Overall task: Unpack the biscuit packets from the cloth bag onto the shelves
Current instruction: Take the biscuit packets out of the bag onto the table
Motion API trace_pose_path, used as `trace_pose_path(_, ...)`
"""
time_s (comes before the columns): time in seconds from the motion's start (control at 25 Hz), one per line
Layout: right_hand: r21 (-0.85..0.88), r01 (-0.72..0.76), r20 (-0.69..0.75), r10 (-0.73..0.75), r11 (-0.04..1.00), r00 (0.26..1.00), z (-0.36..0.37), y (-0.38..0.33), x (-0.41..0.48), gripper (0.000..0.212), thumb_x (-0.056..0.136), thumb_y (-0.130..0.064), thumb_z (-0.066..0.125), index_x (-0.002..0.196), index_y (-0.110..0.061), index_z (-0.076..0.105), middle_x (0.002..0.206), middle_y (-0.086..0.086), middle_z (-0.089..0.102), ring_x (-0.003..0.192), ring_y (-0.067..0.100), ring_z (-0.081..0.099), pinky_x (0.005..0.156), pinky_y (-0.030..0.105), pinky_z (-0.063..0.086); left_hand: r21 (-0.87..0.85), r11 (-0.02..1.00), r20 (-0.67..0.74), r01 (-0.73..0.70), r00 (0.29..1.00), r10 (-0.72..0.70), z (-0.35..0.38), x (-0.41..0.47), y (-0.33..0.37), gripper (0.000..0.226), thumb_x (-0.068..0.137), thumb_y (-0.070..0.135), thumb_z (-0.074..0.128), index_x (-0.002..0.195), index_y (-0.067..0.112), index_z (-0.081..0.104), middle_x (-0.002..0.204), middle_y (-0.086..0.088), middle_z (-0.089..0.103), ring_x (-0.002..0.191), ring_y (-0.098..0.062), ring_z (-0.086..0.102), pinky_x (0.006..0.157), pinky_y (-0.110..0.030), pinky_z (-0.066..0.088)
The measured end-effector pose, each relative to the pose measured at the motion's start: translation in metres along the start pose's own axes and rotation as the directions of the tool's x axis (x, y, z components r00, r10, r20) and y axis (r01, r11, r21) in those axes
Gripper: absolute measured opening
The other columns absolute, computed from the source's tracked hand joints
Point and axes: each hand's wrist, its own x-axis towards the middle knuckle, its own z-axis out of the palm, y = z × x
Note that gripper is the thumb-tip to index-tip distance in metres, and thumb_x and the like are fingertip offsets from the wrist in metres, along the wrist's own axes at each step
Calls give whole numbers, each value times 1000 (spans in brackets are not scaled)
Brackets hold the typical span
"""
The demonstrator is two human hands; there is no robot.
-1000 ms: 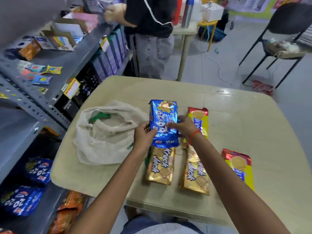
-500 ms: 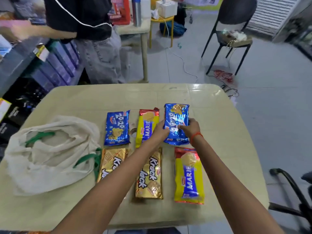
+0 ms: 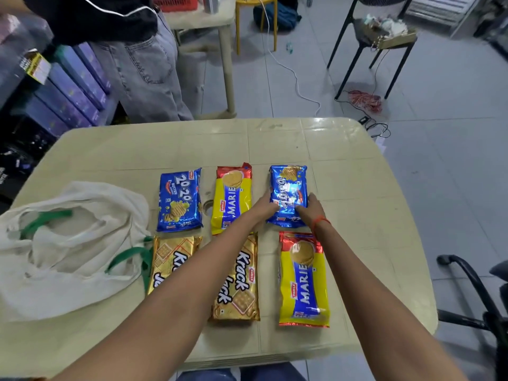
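Several biscuit packets lie in two rows on the beige table (image 3: 343,166). My left hand (image 3: 265,207) and my right hand (image 3: 310,209) both grip a blue 20-20 packet (image 3: 288,188) at the right end of the far row, resting on the table. Beside it are a yellow Marie packet (image 3: 232,199) and another blue 20-20 packet (image 3: 178,200). The near row holds two gold Krack Jack packets (image 3: 170,257) (image 3: 239,284) and a yellow Marie packet (image 3: 303,279). The white cloth bag (image 3: 68,251) with green handles lies crumpled on the left.
A person in grey trousers (image 3: 148,67) stands past the table's far left corner, by shelves with purple boxes (image 3: 74,86). A black stool (image 3: 384,37) and cables (image 3: 297,83) are on the floor beyond. A black chair arm (image 3: 472,287) sits at the right.
Both hands carried the blue 20-20 packet from beside the bag rightward and set it at the right end of the far row. The view swung right, away from the shelves.
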Motion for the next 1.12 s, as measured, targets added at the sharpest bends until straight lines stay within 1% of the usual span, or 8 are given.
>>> trace_pose_path(0.24,-31,-24,-8,24,999,1000,8,-13,-7,46,84,3,56,127,7,43,129,25,54,116,37,56,74,29,41,-31,1000,69,0,998,2,-1,-15,15,60,87,-9,43,143,10,33,140,-17,51,127,-32,51,104,-41,45)
trace_pose_path(0.44,-297,-158,-105,132,942,986,-2,-1,-32,47,88,-24,57,125,3,45,132,24,52,121,39,51,94,39,45,107,982,-202,154,971,-130,9,-50,7,34,92,13,50,123,-1,53,125,-18,60,110,-30,60,74,-28,41)
trace_pose_path(0.6,-174,-323,-231,280,931,932,18,35,-89,63,90,-40,52,136,1,37,140,24,44,129,41,40,102,44,39,-47,971,-16,234,972,-235,39,-97,-30,6,89,16,52,92,11,55,105,-15,62,88,-22,56,74,-27,43)
trace_pose_path(0.72,-134,-340,-256,299,931,919,31,43,-122,73,92,-42,49,143,3,24,144,27,37,133,43,37,107,46,35,-121,952,135,280,955,-264,45,-123,-38,12,91,13,48,101,17,53,85,-7,62,66,-16,62,45,-17,47)
trace_pose_path(0.8,-142,-311,-241,272,940,932,27,31,-125,66,94,-35,49,141,5,27,142,27,41,130,43,41,105,44,37,-166,949,146,267,959,-245,39,-129,-32,8,92,11,49,89,16,54,75,-2,61,45,-12,63,33,-15,44)
trace_pose_path(0.88,-140,-260,-217,227,955,949,23,13,-121,56,93,-26,50,136,5,33,138,26,47,126,41,48,103,42,41,-124,962,107,242,967,-230,25,-131,-23,8,93,11,48,91,13,56,82,-5,65,53,-15,65,43,-19,48)
trace_pose_path(1.04,-130,-87,-134,69,988,989,31,-40,-105,49,91,-17,53,132,5,41,138,24,48,122,40,52,103,42,44,-27,994,-106,106,988,-109,-31,-125,-2,28,92,8,43,116,2,57,110,-18,65,99,-31,65,69,-27,49)
trace_pose_path(1.12,-141,18,-92,-31,990,995,42,-75,-86,46,90,-16,54,131,4,46,137,24,50,124,39,51,104,42,44,18,999,-185,38,982,-34,-68,-116,9,27,92,4,39,110,6,59,100,-18,62,86,-27,64,75,-32,48)
